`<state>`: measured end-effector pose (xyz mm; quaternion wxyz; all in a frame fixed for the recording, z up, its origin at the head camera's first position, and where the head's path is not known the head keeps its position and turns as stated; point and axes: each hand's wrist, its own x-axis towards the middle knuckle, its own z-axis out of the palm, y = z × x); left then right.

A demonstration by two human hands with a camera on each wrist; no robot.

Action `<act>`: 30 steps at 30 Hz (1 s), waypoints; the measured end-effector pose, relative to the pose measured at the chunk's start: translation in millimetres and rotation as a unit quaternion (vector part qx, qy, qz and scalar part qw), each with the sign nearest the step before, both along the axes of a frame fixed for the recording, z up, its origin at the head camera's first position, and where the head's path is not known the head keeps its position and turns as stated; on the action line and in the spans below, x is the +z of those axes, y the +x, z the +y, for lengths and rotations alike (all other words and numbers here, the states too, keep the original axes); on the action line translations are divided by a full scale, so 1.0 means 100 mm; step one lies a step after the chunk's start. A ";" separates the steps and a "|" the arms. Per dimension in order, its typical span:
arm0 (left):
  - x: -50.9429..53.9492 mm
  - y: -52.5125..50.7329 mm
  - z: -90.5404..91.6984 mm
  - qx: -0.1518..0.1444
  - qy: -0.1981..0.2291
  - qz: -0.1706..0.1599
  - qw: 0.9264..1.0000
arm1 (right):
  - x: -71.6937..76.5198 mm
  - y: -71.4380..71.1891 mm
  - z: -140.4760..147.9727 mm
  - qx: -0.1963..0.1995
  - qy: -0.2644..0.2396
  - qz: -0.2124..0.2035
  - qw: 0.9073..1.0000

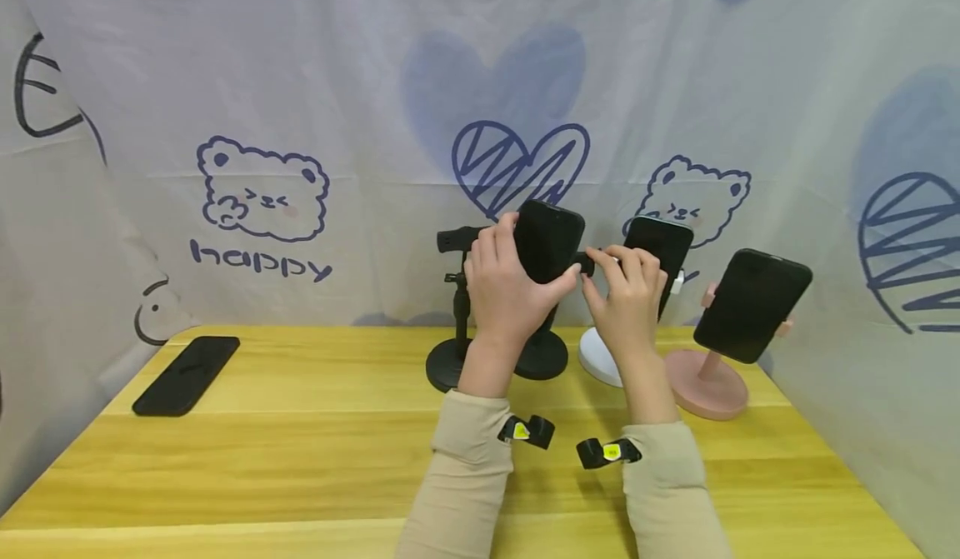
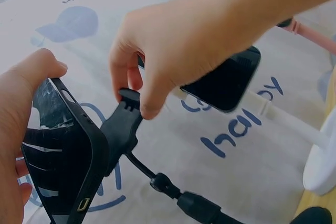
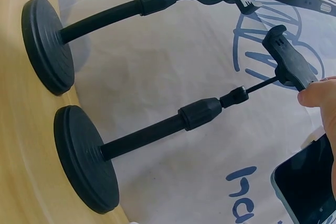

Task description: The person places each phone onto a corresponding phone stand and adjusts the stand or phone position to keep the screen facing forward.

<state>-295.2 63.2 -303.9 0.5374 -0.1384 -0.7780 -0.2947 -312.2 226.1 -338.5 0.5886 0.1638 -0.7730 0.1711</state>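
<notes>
My left hand (image 1: pixel 504 280) grips a black smartphone (image 1: pixel 551 238) by its edges, holding it tilted in the air. In the left wrist view the phone (image 2: pixel 68 150) is beside the clamp (image 2: pixel 121 129) of a black phone stand. My right hand (image 1: pixel 628 296) pinches one end of that clamp (image 3: pixel 294 61) between thumb and fingers. The stand's round base (image 3: pixel 86 158) rests on the table. Left of it is a second black phone stand (image 1: pixel 450 363), its holder (image 1: pixel 456 239) partly behind my left hand.
To the right, a white stand (image 1: pixel 597 357) and a pink stand (image 1: pixel 708 384) each hold a phone. Another black phone (image 1: pixel 186 376) lies flat at the table's left. A printed cloth (image 1: pixel 375 84) hangs behind the wooden table (image 1: pixel 300 467).
</notes>
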 end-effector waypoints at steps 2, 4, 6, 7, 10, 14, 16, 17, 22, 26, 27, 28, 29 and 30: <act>0.02 0.00 0.01 -0.006 0.007 0.004 1.000 | 0.00 0.00 0.00 -0.001 0.001 0.001 1.000; 0.03 0.00 0.03 -0.011 0.015 0.006 1.000 | 0.00 0.00 0.01 -0.001 0.002 0.001 1.000; 0.04 -0.01 0.05 -0.016 0.024 0.008 1.000 | 0.00 0.00 0.01 -0.002 0.003 0.002 1.000; 0.04 -0.01 0.06 -0.019 0.028 0.009 0.999 | 0.00 0.00 0.02 -0.001 0.004 0.001 1.000; 0.04 -0.02 0.08 -0.016 0.035 0.011 0.999 | -0.01 0.01 0.01 0.003 0.007 0.000 1.000; 0.02 -0.03 0.12 -0.020 0.033 0.009 0.999 | -0.01 0.01 0.01 -0.001 0.007 0.005 1.000; 0.00 -0.04 0.14 -0.027 0.033 0.006 0.999 | -0.01 0.01 0.02 -0.002 0.005 0.008 1.000; -0.01 -0.04 0.15 -0.032 0.034 0.006 0.999 | -0.01 0.02 0.02 -0.002 0.004 0.008 1.000; -0.03 -0.07 0.18 -0.050 0.041 0.008 0.998 | 0.01 0.02 0.02 0.001 0.005 0.005 1.000; -0.04 -0.08 0.20 -0.079 0.046 0.006 0.996 | 0.02 0.02 0.03 -0.004 0.005 0.003 1.000; -0.05 -0.09 0.20 -0.087 0.049 0.004 0.995 | 0.02 0.03 0.03 -0.004 0.004 0.002 1.000; -0.05 -0.09 0.20 -0.095 0.051 0.003 0.994 | 0.02 0.03 0.02 -0.004 0.004 0.001 1.000; -0.06 -0.09 0.20 -0.102 0.054 0.002 0.993 | 0.01 0.03 0.02 -0.004 0.004 0.001 1.000; -0.07 -0.10 0.20 -0.109 0.058 0.002 0.992 | 0.01 0.03 0.02 -0.003 0.004 -0.001 1.000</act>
